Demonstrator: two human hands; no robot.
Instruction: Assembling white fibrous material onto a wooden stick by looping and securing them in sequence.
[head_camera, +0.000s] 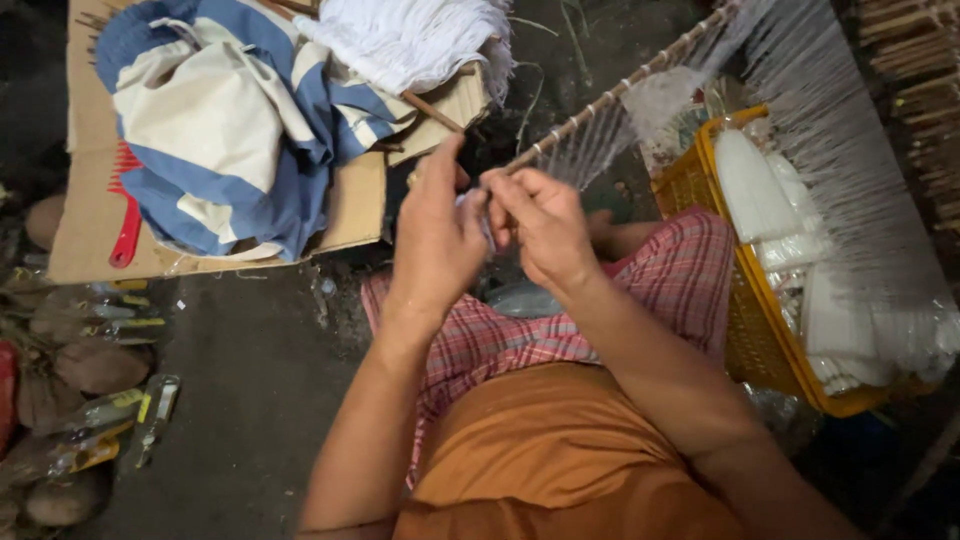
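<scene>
In the head view, both hands meet in the centre of the frame, a little above the lap. The left hand (437, 235) is raised with its back to the camera, the fingers bent and closed toward the right hand (543, 225), whose fingertips pinch together at the same spot. Between them a small bit of white thread (478, 205) shows; it seems both hands hold it, but the exact grip is hidden behind the left hand. The pinch sits just at the lower end of the stick (610, 95), which runs up to the upper right with many white threads (840, 140) hanging from it like a curtain. I judge the hands are held so close and high because the work happens at the stick's end, and fine thread needs fingertips.

Both forearms come up from the bottom of the frame and bend inward, wrists near each other.

The yellow basket (745, 300) stands at the right, touching the knee side, with white bundles inside, probably kept within easy reach. At the upper left, a cardboard (85, 220) carries a blue and white cloth (230, 120) and a red comb (127, 225).
</scene>
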